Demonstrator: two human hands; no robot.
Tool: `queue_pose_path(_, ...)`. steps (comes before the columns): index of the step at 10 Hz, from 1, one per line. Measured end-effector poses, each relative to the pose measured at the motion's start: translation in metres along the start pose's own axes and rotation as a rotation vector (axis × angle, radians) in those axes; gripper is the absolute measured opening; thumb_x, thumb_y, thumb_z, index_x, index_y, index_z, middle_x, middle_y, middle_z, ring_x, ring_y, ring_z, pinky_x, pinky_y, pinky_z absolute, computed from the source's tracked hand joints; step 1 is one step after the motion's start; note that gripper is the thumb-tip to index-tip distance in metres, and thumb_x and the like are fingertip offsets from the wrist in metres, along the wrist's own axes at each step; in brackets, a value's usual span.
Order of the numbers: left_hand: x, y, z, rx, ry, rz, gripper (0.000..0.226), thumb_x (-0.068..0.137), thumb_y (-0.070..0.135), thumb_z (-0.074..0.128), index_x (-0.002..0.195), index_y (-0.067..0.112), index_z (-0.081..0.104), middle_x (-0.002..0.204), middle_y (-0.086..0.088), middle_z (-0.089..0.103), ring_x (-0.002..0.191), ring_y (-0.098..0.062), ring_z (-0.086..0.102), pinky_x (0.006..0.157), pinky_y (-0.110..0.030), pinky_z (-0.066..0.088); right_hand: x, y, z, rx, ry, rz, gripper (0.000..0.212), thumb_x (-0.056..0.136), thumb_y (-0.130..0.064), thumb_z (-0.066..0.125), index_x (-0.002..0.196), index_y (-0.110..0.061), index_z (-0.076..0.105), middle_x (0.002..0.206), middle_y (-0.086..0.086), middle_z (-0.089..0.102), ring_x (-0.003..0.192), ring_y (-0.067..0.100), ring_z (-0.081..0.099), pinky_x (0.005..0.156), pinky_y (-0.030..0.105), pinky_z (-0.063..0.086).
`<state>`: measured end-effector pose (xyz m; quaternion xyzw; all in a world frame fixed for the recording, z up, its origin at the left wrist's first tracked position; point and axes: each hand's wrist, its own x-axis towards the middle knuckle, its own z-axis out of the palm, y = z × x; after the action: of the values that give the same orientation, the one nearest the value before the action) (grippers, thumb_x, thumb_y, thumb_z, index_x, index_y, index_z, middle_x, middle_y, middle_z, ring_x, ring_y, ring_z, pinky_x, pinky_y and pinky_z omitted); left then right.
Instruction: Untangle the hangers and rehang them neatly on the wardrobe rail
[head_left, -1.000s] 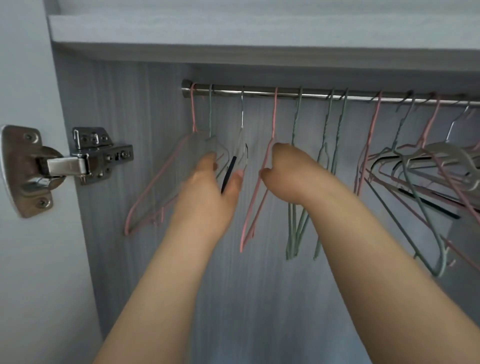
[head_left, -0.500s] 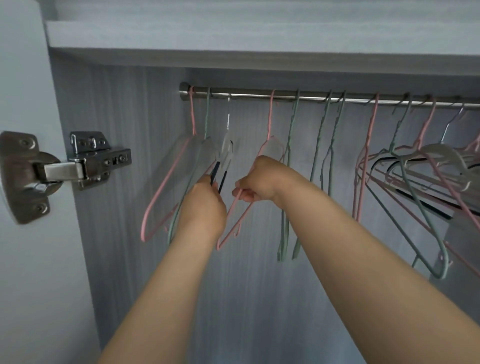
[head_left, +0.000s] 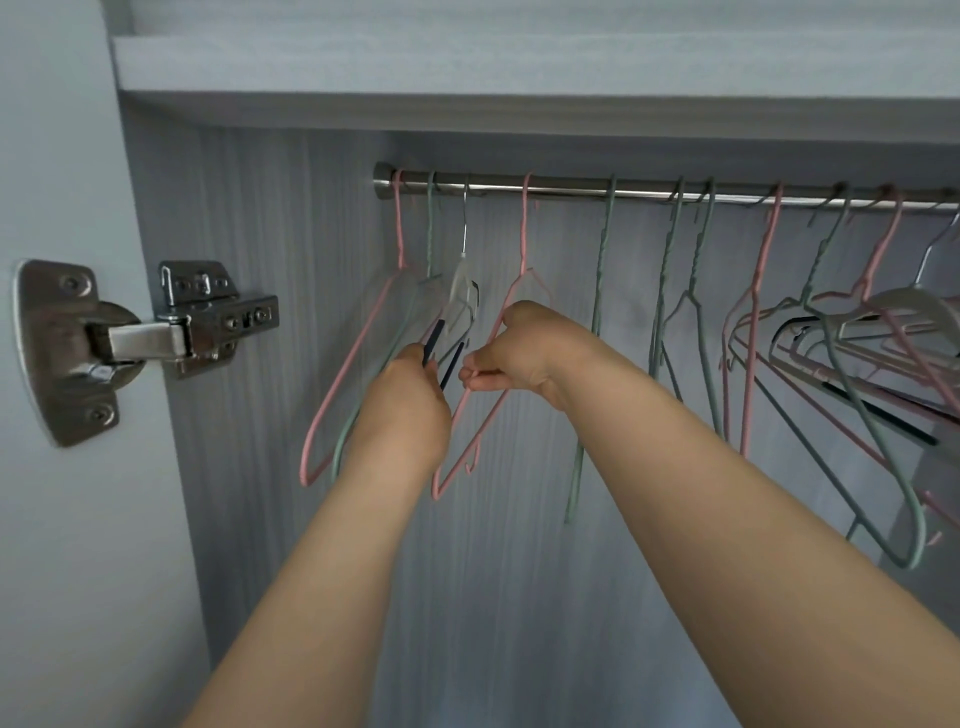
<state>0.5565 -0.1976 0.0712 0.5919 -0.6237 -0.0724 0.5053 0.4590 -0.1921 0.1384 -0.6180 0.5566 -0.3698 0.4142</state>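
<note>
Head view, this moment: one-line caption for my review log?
Left hand grips the clear hanger while right hand pinches a pink hanger on the wardrobe rail.

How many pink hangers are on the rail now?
4 pink hangers: one at the left end of the rail, one pinched by the right hand, one right of centre, one in the far-right tangle. Others may be hidden there.

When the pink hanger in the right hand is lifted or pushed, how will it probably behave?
The pink hanger is thin wire, so probably light and fairly stiff. It hangs by one narrow hook on the rail, so a push would likely swing it. The right hand pinches it with fingertips, suggesting little weight.
</note>
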Motion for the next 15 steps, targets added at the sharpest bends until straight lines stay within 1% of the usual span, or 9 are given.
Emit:
queue_pose_path(2, 0.000, 0.001, 0.001, -0.009, -0.015, -0.006, 0.025, 0.095, 0.011, 0.031, 0.107, 0.001, 0.051, 0.092, -0.019, 0.058, 0.078, -0.028, 0.052, 0.063, -0.028, 0.034, 0.004, -0.002, -0.002, 0.007, 0.002, 0.036, 0.042, 0.091, 0.004, 0.048, 0.131, 0.010, 0.038, 0.132, 0.019, 0.054, 0.124, 0.023, 0.052, 0.110, 0.022, 0.032)
queue_pose_path(4, -0.008, 0.001, -0.002, 0.058, 0.084, 0.037, 0.028, 0.094, 0.019, 0.037, 0.114, 0.003, 0.050, 0.109, -0.024, 0.059, 0.093, -0.037, 0.055, 0.070, -0.033, 0.041, -0.004, 0.003, -0.006, -0.264, 0.061, -0.040, 0.036, 0.092, -0.008, 0.052, 0.123, 0.008, 0.043, 0.127, 0.023, 0.055, 0.104, 0.023, 0.059, 0.098, 0.032, 0.047)
queue_pose_path(5, -0.016, 0.003, -0.008, 0.141, 0.136, 0.066, 0.043, 0.091, 0.025, 0.045, 0.131, 0.007, 0.040, 0.127, -0.021, 0.049, 0.111, -0.038, 0.049, 0.086, -0.039, 0.042, -0.013, 0.004, -0.021, -0.579, 0.182, -0.124, 0.050, 0.092, -0.023, 0.053, 0.132, 0.003, 0.038, 0.132, 0.016, 0.052, 0.117, 0.026, 0.054, 0.102, 0.033, 0.044)
queue_pose_path(7, -0.054, 0.035, -0.020, -0.186, 0.326, 0.420, 0.018, 0.083, 0.014, 0.061, 0.100, 0.014, 0.066, 0.092, 0.003, 0.065, 0.082, -0.007, 0.058, 0.074, -0.010, 0.040, -0.028, 0.009, -0.068, -0.735, 0.394, -0.090, 0.057, 0.092, -0.027, 0.052, 0.141, -0.006, 0.031, 0.144, 0.012, 0.040, 0.128, 0.027, 0.043, 0.101, 0.029, 0.038)
queue_pose_path(9, -0.083, 0.051, 0.019, -0.246, -0.217, 0.213, 0.044, 0.081, 0.032, 0.061, 0.122, 0.017, 0.053, 0.110, 0.000, 0.064, 0.097, -0.014, 0.061, 0.089, -0.030, 0.049, -0.019, 0.024, -0.074, -0.739, 0.366, -0.007, 0.041, 0.094, -0.013, 0.046, 0.130, 0.005, 0.041, 0.136, 0.020, 0.047, 0.123, 0.032, 0.050, 0.103, 0.036, 0.043)
queue_pose_path(10, -0.086, 0.041, 0.028, -0.269, -0.319, 0.157, 0.038, 0.083, 0.026, 0.062, 0.118, 0.014, 0.056, 0.102, -0.002, 0.069, 0.090, -0.012, 0.064, 0.084, -0.022, 0.048, -0.018, 0.023, -0.061, -0.581, 0.340, 0.002, 0.036, 0.095, -0.012, 0.042, 0.124, 0.008, 0.047, 0.129, 0.024, 0.053, 0.115, 0.032, 0.053, 0.094, 0.033, 0.048)
queue_pose_path(11, -0.089, 0.036, 0.030, -0.266, -0.291, 0.158, 0.029, 0.083, 0.019, 0.062, 0.112, 0.015, 0.060, 0.090, 0.001, 0.070, 0.081, -0.010, 0.063, 0.075, -0.018, 0.048, -0.029, 0.018, -0.052, -0.600, 0.293, 0.057, 0.040, 0.098, -0.019, 0.038, 0.129, 0.005, 0.046, 0.128, 0.020, 0.054, 0.086, 0.021, 0.047, 0.066, 0.014, 0.040)
queue_pose_path(12, -0.088, 0.035, 0.027, -0.300, -0.263, 0.147, 0.019, 0.082, 0.014, 0.062, 0.101, 0.014, 0.064, 0.086, -0.001, 0.071, 0.076, -0.013, 0.063, 0.072, -0.021, 0.048, -0.015, 0.026, -0.054, -0.247, 0.371, 0.002, 0.031, 0.087, 0.004, 0.049, 0.117, 0.011, 0.050, 0.118, 0.026, 0.059, 0.078, 0.022, 0.056, 0.088, 0.035, 0.054)
queue_pose_path(15, -0.090, 0.029, 0.021, -0.277, -0.187, 0.144, 0.021, 0.083, 0.010, 0.060, 0.075, 0.022, 0.045, 0.077, -0.005, 0.071, 0.073, -0.021, 0.064, 0.071, -0.025, 0.046, -0.003, 0.024, -0.046, -0.346, 0.278, -0.039, 0.033, 0.082, 0.011, 0.053, 0.115, 0.014, 0.051, 0.118, 0.031, 0.059, 0.105, 0.039, 0.062, 0.093, 0.044, 0.052)
